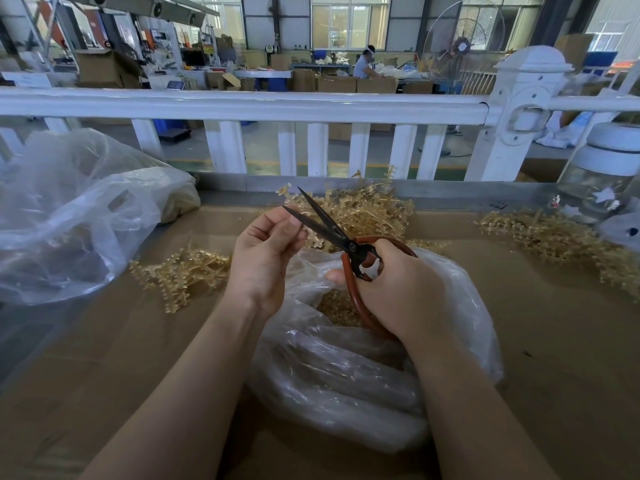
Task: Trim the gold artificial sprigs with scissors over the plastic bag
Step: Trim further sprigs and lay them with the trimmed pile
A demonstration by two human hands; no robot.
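I can read no text anywhere here. The signs and stickers on the machines (207, 46) far off at eleven o'clock are only coloured blurs to me, and the cardboard boxes (104, 69) near them show no lettering that I can make out.

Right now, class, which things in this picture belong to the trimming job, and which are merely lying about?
Belonging to the job:
scissors in the right hand
gold sprig pinched by the left hand
plastic bag beneath

Lying about:
second bag
glass jar
white railing
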